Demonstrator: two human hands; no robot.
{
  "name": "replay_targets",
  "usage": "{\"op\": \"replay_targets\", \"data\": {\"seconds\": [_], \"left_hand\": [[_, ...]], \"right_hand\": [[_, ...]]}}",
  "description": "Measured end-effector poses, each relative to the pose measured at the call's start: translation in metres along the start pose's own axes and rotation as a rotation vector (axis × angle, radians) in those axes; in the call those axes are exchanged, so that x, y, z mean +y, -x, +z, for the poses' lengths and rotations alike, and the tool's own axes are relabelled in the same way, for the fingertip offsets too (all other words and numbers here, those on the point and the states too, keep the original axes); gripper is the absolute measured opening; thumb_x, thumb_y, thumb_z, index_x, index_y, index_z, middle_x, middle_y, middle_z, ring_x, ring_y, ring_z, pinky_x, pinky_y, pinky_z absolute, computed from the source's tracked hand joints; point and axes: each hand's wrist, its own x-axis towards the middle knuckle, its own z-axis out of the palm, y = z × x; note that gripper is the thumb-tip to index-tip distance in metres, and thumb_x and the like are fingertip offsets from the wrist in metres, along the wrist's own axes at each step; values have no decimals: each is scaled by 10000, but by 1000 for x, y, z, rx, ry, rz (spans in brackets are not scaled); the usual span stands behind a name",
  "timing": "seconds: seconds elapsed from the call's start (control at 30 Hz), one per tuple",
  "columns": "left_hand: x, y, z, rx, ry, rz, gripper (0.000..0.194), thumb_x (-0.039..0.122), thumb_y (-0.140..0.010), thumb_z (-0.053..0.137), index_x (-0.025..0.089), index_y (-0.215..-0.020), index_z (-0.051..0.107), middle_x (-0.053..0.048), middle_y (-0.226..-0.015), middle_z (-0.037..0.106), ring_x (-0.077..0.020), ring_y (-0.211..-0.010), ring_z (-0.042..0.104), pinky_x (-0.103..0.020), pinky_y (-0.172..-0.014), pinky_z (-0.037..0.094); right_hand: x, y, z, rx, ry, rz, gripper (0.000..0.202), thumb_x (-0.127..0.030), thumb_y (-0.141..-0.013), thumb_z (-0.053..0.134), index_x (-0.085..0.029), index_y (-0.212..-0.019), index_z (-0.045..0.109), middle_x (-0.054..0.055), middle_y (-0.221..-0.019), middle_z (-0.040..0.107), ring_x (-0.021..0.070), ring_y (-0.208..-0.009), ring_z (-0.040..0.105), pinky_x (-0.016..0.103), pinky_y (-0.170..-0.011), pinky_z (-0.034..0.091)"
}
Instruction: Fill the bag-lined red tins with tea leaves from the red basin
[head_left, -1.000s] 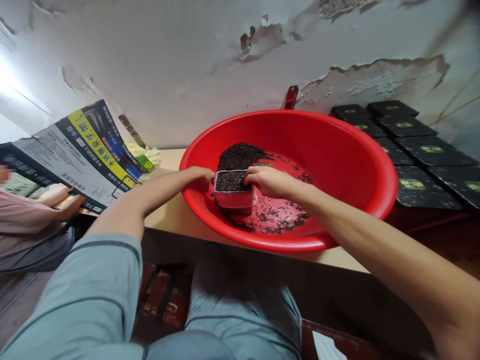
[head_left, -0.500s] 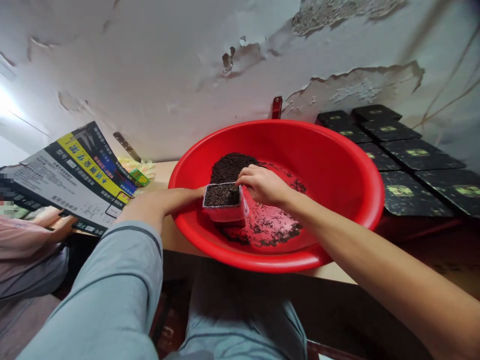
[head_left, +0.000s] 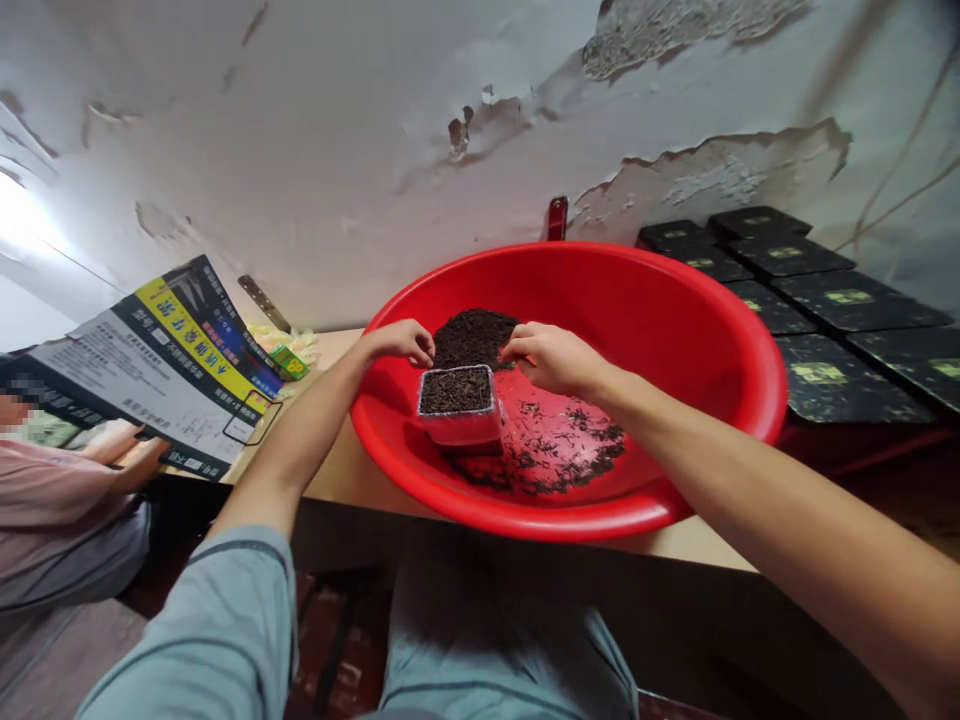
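A square, clear-sided container (head_left: 461, 428) stands in a large red basin (head_left: 675, 320), filled to its rim with dark, dry shreds like loose tea leaves (head_left: 455, 390). Behind it lies a pile of the same dark shreds (head_left: 472, 338). My left hand (head_left: 405, 343) is just behind the container's left back corner, fingers curled and pressed together. Near the right edge of the pile, my right hand (head_left: 555, 358) has its fingertips pinched together, apart from the container. Whatever is between the fingers of either hand is too small or hidden to make out.
Several black patterned boxes (head_left: 847, 295) stand to the basin's right. On the left, another person sits behind a large printed sheet (head_left: 180, 370). A green-and-yellow packet (head_left: 289, 363) lies on the table (head_left: 337, 350), against a peeling wall (head_left: 330, 150).
My left hand has come off the container's left side and moved up behind its corner. My right hand has drawn away from the container's right back corner toward the right.
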Motion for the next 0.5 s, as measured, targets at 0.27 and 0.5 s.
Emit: {"op": "replay_targets", "data": {"seconds": [0.27,0.5], "left_hand": [[31,52,4,-45,-177,139,95,140,-688,780,139,-783,785,-11,-640,727,-101,-560,639,-174,-544,463],[29,44,6,50,-155,51,196,145,-779,734,126,-957,814,-75,-812,786,-162,-700,723,-218,-617,534]], "right_hand": [[-2,0,3,1,-6,-50,300,-96,-887,526,-207,-953,796,89,-1016,746,205,-926,688,304,-811,532],[-2,0,6,2,-41,-93,311,-74,-879,514,-197,-956,790,94,-1003,747,205,-920,686,317,-841,537]]}}
